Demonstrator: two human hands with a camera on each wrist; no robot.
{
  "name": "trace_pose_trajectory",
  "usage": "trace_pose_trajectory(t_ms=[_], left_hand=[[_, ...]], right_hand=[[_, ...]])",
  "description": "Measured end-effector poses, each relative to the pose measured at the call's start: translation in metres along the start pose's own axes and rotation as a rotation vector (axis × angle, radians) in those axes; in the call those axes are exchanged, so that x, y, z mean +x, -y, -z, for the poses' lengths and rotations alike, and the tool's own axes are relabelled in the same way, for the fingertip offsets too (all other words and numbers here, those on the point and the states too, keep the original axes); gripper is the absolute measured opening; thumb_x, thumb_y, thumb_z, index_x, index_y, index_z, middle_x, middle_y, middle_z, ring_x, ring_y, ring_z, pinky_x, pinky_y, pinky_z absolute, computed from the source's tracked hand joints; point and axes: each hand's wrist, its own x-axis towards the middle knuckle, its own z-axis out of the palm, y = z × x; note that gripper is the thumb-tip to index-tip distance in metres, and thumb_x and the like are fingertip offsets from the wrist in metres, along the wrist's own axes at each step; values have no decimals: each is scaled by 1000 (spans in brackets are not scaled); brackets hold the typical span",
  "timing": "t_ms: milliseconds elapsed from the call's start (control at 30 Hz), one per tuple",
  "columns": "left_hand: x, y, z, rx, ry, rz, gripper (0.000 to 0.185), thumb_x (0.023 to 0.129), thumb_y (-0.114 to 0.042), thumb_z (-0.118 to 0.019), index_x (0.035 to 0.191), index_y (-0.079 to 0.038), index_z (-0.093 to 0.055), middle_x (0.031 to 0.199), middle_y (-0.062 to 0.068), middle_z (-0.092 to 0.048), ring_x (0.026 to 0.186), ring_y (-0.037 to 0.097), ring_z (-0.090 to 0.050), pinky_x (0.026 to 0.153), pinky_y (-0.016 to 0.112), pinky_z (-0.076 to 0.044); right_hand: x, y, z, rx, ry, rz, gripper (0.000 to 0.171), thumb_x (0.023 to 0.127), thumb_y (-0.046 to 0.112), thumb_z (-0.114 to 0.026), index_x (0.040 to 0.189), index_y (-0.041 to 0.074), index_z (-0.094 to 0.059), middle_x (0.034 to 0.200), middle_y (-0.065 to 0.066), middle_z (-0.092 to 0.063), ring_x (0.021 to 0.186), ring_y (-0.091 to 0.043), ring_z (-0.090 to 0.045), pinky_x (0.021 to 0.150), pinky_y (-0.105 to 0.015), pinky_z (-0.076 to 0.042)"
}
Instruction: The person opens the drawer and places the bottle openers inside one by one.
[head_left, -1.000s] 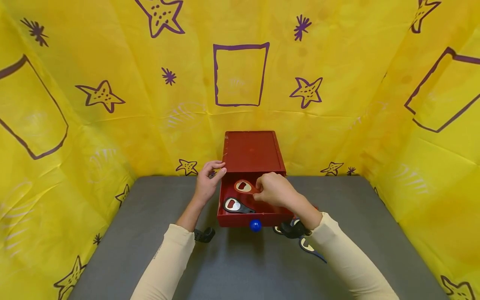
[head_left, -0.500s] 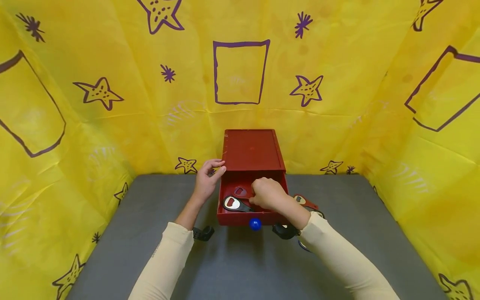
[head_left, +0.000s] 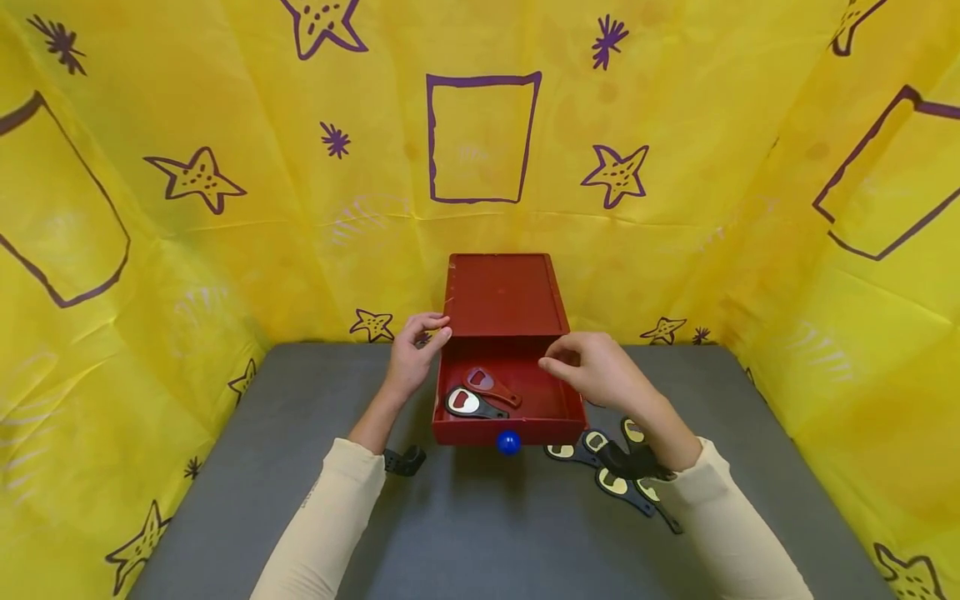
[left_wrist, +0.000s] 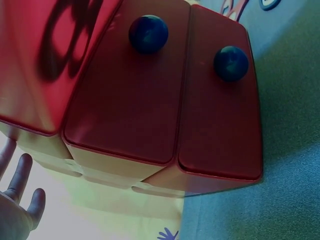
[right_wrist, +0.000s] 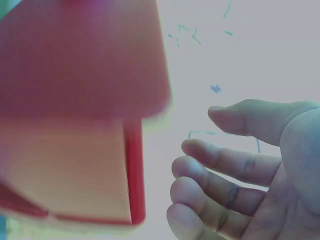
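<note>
While open, red drawer [head_left: 562,404] holds two bottle openers [head_left: 480,396].

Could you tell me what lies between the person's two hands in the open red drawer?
In the head view, two bottle openers lie between the left hand and the right hand: a red opener and a black opener in the drawer.

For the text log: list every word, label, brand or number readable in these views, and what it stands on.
None: no readable text in any view.
yellow backdrop: only purple drawn stars and outlined shapes, no letters.
left sleeve: a faint small mark, too small to read.
bottle openers in the red drawer and on the grey table: no print can be made out.
</note>
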Motion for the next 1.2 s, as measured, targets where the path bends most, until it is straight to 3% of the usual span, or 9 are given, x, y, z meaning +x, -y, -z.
trace_pose_trajectory(t_ms=[233, 433, 533, 733, 800, 1033, 1200], left_hand=[[1, -1, -2, 5, 6, -11, 29, 92, -5, -64, 116, 11, -63, 126, 29, -53, 119, 35, -48, 104, 57, -38], [3, -3, -1, 29, -8, -9, 29, 92, -6, -64, 116, 10, -64, 126, 28, -54, 119, 32, -49, 96, 31, -42], [3, -3, -1, 35, -8, -3, 29, 92, -6, -64, 116, 10, -64, 126, 27, -54, 119, 32, -49, 94, 26, -41], [1, -1, -2, 27, -7, -20, 29, 92, -5, -64, 115, 12, -64, 125, 29, -54, 119, 35, -49, 102, 52, -41], [1, -1, -2, 27, -7, -23, 29, 92, -5, -64, 116, 12, -63, 125, 29, -53, 119, 35, -48, 102, 56, -39], [0, -3, -2, 54, -7, -18, 29, 93, -6, -64, 116, 10, -64, 126, 28, -55, 118, 31, -50, 96, 35, -41], [-1, -4, -2, 52, -7, -10, 29, 92, -5, -64, 116, 11, -64, 125, 28, -55, 118, 31, -50, 95, 30, -41]], right_hand=[[-30, -31, 17, 36, -80, -43, 20, 92, 23, -67, 100, 6, -74, 90, -6, -72, 73, -13, -61, 65, -29, -50], [-43, -66, 15, 8, -70, -129, 23, 93, 26, -66, 101, 5, -73, 91, -8, -72, 76, -16, -61, 67, -31, -50], [-44, -87, 10, -9, -63, -172, 25, 94, 25, -65, 101, 3, -73, 92, -10, -73, 78, -18, -64, 70, -35, -52], [-46, -121, -5, -78, 0, -228, 22, 92, 22, -65, 93, 1, -73, 83, -11, -73, 71, -19, -63, 67, -38, -52], [-48, -129, -11, -104, 25, -243, 22, 91, 21, -66, 91, 0, -72, 80, -11, -72, 68, -17, -61, 64, -35, -51], [-60, -160, -35, -111, 80, -359, 24, 90, 23, -67, 77, 4, -68, 64, -2, -58, 57, -17, -46, 53, -29, -35], [-69, -180, -50, -158, 108, -454, 26, 86, 27, -70, 72, 6, -66, 66, -2, -57, 61, -20, -50, 55, -32, -37]])
